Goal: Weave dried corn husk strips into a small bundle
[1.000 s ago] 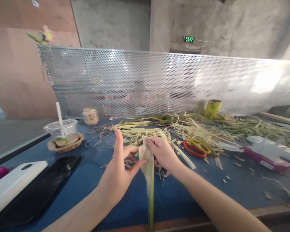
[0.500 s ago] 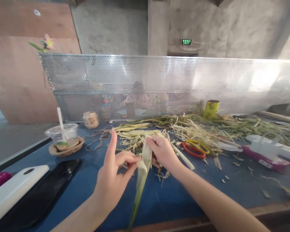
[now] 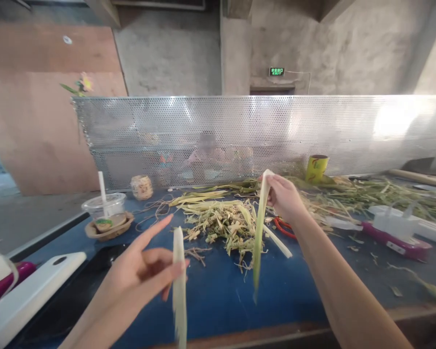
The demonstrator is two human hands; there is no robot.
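My left hand (image 3: 148,271) pinches a pale, whitish strip of corn husk (image 3: 179,295) between thumb and fingers, its index finger stretched out; the strip hangs down past the table's front edge. Further up and to the right, my right hand (image 3: 285,194) grips the top end of a second husk strip (image 3: 259,223), pale above and green toward its thin tip. That strip hangs in front of a heap of dried husk scraps (image 3: 221,223) on the blue tabletop (image 3: 221,305). A gap separates the two strips.
At the left stand a lidded plastic cup with a straw (image 3: 105,213), a white power bank-like slab (image 3: 39,281) and a black phone (image 3: 76,286). Red scissors handles (image 3: 285,228), a yellow tube (image 3: 317,168) and a purple-white power strip (image 3: 396,237) lie right. A perforated metal screen (image 3: 240,131) closes the back.
One husk held by both hands is now two separate strips. My right hand has moved up and right with one; my left hand has moved left and down with the other.
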